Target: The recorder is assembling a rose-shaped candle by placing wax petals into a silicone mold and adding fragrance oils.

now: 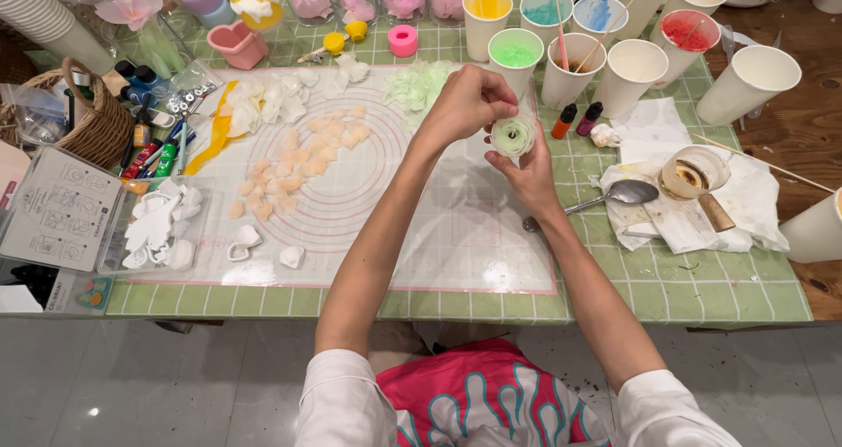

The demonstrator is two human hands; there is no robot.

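Cradling pale green wax flower (513,135) two-handed

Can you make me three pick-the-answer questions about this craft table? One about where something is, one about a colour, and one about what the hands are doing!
1. Where is the spoon?
A. on the paper towel right of the hands
B. in the basket
C. on the floor

2. What colour is the cloth?
A. blue
B. green checks
C. black

3. What are the hands doing?
A. resting flat
B. holding a pale flower together
C. pouring a cup

Answers: 1 A, its bowl lies on the towel. 2 B, green squares show. 3 B, the right hand cups it and the left hand pinches it.
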